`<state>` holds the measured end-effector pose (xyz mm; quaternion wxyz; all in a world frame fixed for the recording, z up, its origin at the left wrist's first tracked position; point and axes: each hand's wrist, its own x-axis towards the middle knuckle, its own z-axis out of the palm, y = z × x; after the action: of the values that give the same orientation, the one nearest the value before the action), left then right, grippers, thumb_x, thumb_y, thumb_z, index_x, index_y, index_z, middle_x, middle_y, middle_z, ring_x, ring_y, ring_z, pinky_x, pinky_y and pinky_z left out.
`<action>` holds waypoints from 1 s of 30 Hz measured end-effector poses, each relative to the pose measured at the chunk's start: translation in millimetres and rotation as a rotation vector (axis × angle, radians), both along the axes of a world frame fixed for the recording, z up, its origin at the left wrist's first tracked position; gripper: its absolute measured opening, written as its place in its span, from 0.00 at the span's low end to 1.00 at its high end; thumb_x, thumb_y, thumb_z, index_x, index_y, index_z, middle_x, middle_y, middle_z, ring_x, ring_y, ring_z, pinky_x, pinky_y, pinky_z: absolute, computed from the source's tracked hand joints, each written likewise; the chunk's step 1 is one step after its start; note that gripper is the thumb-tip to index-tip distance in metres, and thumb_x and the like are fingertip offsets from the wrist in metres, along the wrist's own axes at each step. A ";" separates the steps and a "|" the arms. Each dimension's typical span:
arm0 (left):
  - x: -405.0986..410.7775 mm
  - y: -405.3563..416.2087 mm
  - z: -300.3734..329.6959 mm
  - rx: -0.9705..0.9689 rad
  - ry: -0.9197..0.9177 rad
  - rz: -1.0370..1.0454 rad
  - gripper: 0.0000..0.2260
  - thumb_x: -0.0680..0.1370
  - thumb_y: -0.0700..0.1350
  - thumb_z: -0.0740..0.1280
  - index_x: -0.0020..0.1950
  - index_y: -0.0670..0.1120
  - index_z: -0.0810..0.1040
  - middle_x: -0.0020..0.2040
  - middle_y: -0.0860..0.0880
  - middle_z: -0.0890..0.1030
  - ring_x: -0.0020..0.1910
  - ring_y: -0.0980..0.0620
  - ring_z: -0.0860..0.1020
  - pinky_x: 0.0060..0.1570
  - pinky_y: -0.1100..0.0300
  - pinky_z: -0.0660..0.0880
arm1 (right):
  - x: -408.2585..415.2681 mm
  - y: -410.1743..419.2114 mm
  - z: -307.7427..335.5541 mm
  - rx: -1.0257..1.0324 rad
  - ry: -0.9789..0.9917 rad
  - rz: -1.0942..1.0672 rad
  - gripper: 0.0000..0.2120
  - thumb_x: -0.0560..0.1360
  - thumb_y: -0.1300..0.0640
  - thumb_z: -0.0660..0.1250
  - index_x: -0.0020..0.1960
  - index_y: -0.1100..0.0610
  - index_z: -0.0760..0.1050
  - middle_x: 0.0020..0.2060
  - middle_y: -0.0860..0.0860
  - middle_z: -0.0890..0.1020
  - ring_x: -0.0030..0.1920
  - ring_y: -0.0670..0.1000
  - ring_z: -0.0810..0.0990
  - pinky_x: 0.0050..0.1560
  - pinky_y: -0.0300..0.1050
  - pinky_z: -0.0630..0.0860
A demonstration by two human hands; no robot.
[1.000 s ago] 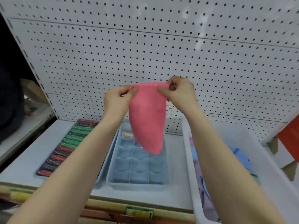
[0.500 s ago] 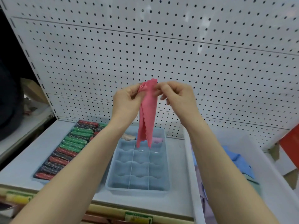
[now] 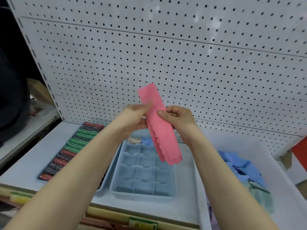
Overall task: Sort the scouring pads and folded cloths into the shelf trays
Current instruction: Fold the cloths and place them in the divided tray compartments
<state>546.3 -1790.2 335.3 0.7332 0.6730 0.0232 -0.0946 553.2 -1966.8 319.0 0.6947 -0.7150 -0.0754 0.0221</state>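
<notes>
From the head camera we see both hands raised in front of the pegboard [image 3: 182, 55], pinching one pink cloth [image 3: 159, 128] folded into a long narrow strip. The left hand [image 3: 134, 120] grips its left edge at mid-length, and the right hand [image 3: 177, 120] pinches the right edge, thumb on the front face. The strip hangs tilted in the air, above the divided tray [image 3: 116, 185] and clear of it.

The step in hand looks like folding. To do it well, we should keep the scalloped edges lined up, fold the strip short enough for one compartment, and hold the layers pinched until it is seated.

By our count:
- one pink cloth in hand;
- two cloths already in the tray's far row, a beige one [image 3: 133, 140] and a blue one [image 3: 147, 141];
- the tray is three cells wide, and the rest look empty; how many rows we cannot tell;
- roughly fourteen scouring pads [image 3: 73, 146] in red, green and dark, lined up in the left tray;
- several loose cloths [image 3: 240, 166] in the white bin [image 3: 285, 188] at right, too jumbled to count.
</notes>
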 end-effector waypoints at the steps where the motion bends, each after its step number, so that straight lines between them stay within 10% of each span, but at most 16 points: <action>1: -4.9 -1.7 -12.3 0.023 0.024 -0.038 0.10 0.79 0.45 0.68 0.56 0.39 0.80 0.49 0.42 0.85 0.40 0.51 0.85 0.39 0.62 0.80 | 0.5 1.0 -4.5 -0.024 0.014 -0.035 0.03 0.73 0.59 0.74 0.42 0.57 0.82 0.34 0.52 0.84 0.32 0.47 0.81 0.35 0.41 0.77; 15: -1.0 -5.1 -7.4 -0.002 -0.455 0.180 0.22 0.73 0.25 0.61 0.34 0.49 0.84 0.48 0.44 0.80 0.39 0.55 0.81 0.39 0.65 0.77 | 2.3 -7.6 15.4 0.172 -0.004 0.144 0.17 0.78 0.68 0.58 0.53 0.55 0.83 0.46 0.52 0.85 0.44 0.52 0.83 0.45 0.44 0.79; 19: -3.7 -3.8 -2.2 0.033 -0.486 0.219 0.21 0.76 0.27 0.59 0.42 0.48 0.85 0.53 0.46 0.80 0.46 0.53 0.81 0.47 0.61 0.79 | -3.7 -7.5 0.5 0.028 0.059 0.170 0.20 0.77 0.59 0.70 0.68 0.51 0.73 0.49 0.58 0.85 0.45 0.55 0.84 0.44 0.46 0.80; 24: -3.2 -0.1 -7.0 -0.024 -0.151 0.060 0.15 0.80 0.45 0.65 0.66 0.41 0.75 0.55 0.44 0.82 0.48 0.47 0.84 0.47 0.57 0.80 | -4.4 2.7 0.1 0.029 -0.063 -0.051 0.20 0.75 0.61 0.73 0.63 0.49 0.73 0.43 0.54 0.86 0.39 0.52 0.84 0.36 0.43 0.77; 30: -4.4 4.2 -12.0 -0.224 0.010 0.163 0.23 0.75 0.34 0.70 0.69 0.35 0.70 0.49 0.38 0.82 0.38 0.48 0.84 0.38 0.58 0.82 | -8.1 -1.4 5.4 0.003 -0.138 0.181 0.15 0.80 0.70 0.58 0.57 0.55 0.76 0.45 0.51 0.84 0.43 0.51 0.83 0.48 0.42 0.78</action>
<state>541.9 -1786.0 323.3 0.8088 0.5824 0.0706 -0.0399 545.1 -1968.2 324.4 0.6841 -0.7040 -0.1872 0.0354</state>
